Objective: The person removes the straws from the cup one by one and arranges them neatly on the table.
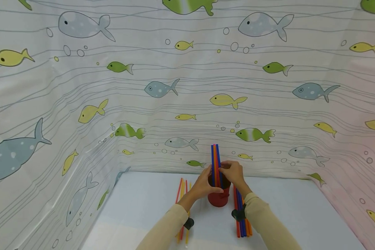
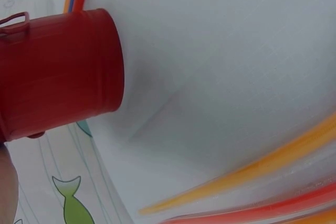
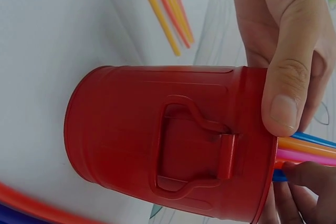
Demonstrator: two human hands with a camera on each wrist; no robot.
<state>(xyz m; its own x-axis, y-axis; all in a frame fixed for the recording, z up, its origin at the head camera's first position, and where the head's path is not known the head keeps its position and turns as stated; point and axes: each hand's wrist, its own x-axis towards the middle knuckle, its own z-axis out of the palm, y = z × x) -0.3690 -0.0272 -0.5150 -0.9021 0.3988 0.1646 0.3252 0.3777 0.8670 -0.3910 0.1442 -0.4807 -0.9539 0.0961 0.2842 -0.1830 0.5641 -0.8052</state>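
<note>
A red metal bucket with a hinged side handle stands upright on the white table. Several drinking straws, blue, orange and pink, rise out of its mouth. My left hand grips the bucket's rim, its thumb pressed on the outside wall in the right wrist view. At the bucket's mouth my right hand pinches a blue straw. In the left wrist view the bucket's lower wall shows, with only a sliver of a hand at the left edge.
Left of the bucket lie several thin red and yellow straws. Thicker red, blue and orange straws lie to its right, partly under my right forearm. A fish-patterned curtain encloses the table's back and sides.
</note>
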